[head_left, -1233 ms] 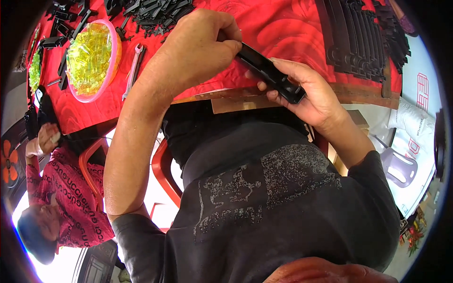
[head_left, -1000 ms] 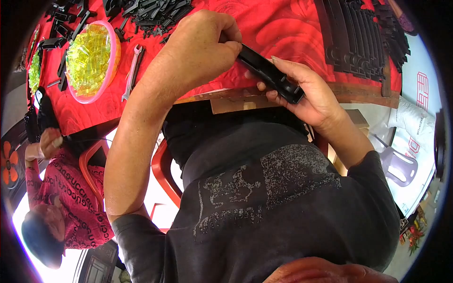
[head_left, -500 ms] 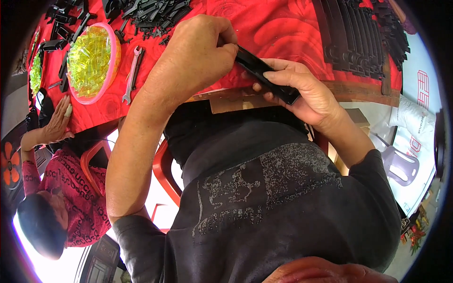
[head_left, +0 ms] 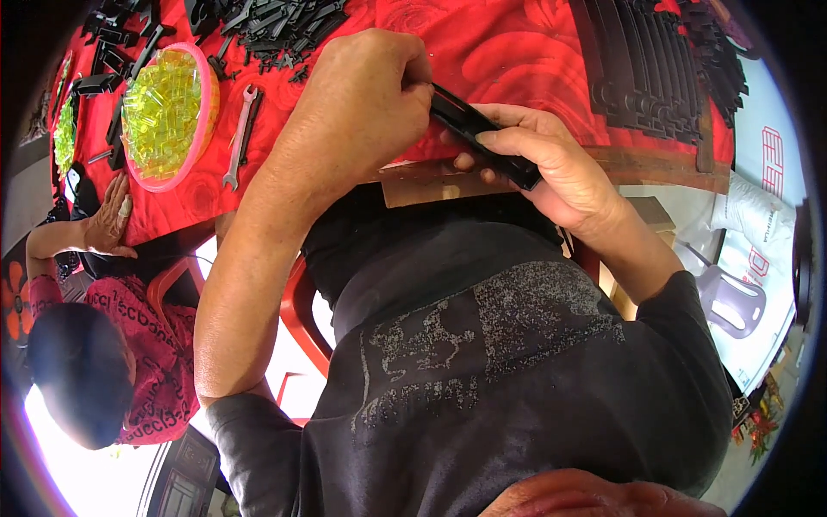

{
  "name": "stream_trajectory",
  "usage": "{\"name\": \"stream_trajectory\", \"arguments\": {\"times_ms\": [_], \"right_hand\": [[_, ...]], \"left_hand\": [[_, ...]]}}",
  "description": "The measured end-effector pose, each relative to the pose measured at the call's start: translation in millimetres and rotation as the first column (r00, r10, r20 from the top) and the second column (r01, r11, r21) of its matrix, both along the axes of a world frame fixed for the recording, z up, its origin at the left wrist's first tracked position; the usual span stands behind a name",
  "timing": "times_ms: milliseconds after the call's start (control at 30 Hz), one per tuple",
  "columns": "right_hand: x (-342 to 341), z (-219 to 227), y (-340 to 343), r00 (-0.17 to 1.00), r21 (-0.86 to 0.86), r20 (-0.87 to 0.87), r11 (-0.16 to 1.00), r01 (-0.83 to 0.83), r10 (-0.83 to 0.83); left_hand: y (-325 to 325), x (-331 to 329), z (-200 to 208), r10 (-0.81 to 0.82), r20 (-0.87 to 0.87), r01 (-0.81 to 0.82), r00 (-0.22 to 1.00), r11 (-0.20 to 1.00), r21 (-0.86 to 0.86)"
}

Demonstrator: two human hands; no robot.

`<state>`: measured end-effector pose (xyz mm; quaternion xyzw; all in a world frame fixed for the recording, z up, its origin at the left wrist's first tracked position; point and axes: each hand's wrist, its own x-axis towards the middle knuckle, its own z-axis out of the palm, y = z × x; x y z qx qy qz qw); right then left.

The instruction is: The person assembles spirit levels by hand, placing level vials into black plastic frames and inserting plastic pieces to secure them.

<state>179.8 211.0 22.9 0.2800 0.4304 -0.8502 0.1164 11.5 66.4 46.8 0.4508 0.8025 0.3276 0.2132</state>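
A long, narrow black plastic part [head_left: 472, 123] slants between my two hands, just above the front edge of the table. My left hand [head_left: 372, 99] is closed at its upper left end, the fingers curled; whether a smaller piece is pinched there is hidden. Around the lower right end wraps my right hand [head_left: 550, 159], its thumb lying on top of the part and its fingertips showing underneath. What the part's far side looks like cannot be seen.
On the red tablecloth [head_left: 504, 52] stand a pink-rimmed basket [head_left: 207, 112] of yellow-green clear pieces, wrenches [head_left: 239, 142], and a heap of small black parts [head_left: 280, 30]. Long black strips [head_left: 637, 69] lie in a row at the right. A co-worker's hand [head_left: 110, 220] rests at the left edge.
My hands and the black part have barely shifted. At the left, the co-worker's head has moved slightly toward the table, while their hand stays at the table edge.
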Motion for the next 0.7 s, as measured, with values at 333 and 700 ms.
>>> {"name": "stream_trajectory", "arguments": {"times_ms": [333,700], "right_hand": [[-0.2,1.9,-0.9,1.000,0.031,-0.002,1.000,-0.005,0.005],[1.2,1.8,2.1,0.999,0.030,-0.036,0.999,-0.027,0.028]], "left_hand": [[1.2,0.6,-2.2,-0.016,-0.043,0.016,0.999,1.000,-0.008],[-0.3,-3.9,2.0,0.063,0.012,-0.064,0.998,0.998,0.012]]}}
